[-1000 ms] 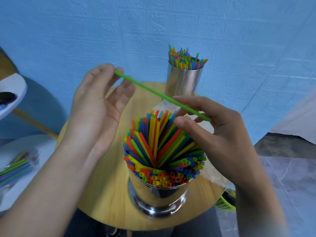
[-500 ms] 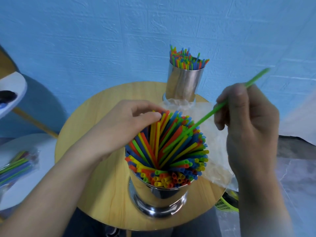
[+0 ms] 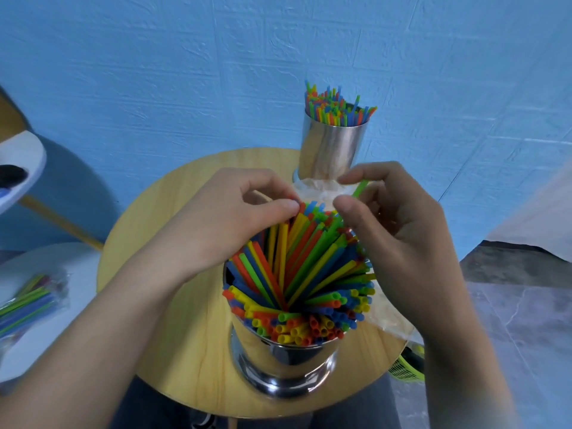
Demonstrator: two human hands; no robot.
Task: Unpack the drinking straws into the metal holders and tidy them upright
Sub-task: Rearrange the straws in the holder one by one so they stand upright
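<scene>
Currently underway: the person is slotting one green straw (image 3: 360, 188) into the near holder (image 3: 288, 363), which is sitting crammed with fanned straws (image 3: 303, 274).
Right hand (image 3: 399, 230): thumb and forefinger are pinching the green straw partway along. Its upper end is poking out above the fingers, and its lower end is heading into the bundle just beneath them.
Left hand (image 3: 235, 218): the fingers are curling, with thumb and forefinger pinching a few straw tips at the bundle's far edge, just beside the right fingers. It is probably opening a gap.
Near holder: it is standing on the counter (image 3: 173, 305), below both sets of fingers.
Far holder (image 3: 334, 147): it is standing beyond the fingers, with its own straws (image 3: 335, 108) sitting upright.
Wrapper (image 3: 387, 317): crumpled clear plastic is lying beneath the right hand.
Spare pack (image 3: 28, 305): it is lying well apart, left of the left arm.
Handling: the straw is likely weighing almost nothing. Being thin-walled, smooth and springy, it is liable to kink under a hard squeeze.
Where to hold: a light pinch at mid-shaft, close above the bundle, is looking best, so the lower end is not bowing as it goes in.
Risk: the packed straws are leaning outward, and forcing the new one in could be pushing its neighbours over the rim.
</scene>
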